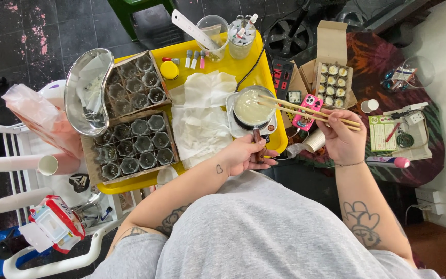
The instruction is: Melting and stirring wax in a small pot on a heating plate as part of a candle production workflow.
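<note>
Left hand [241, 155] gripping wooden pot handle [258, 147], right hand [343, 138] holding chopsticks [305, 110]

Pot handle [257, 146] mostly hidden under left hand [242, 154]; chair [139, 10] cut off.

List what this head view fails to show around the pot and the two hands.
- Pot handle: mostly hidden inside the left hand.
- Hot plate: covered by the pot.
- Chopsticks: rear ends hidden in the right hand.
- Small glass cups: contents too small to tell.
</note>
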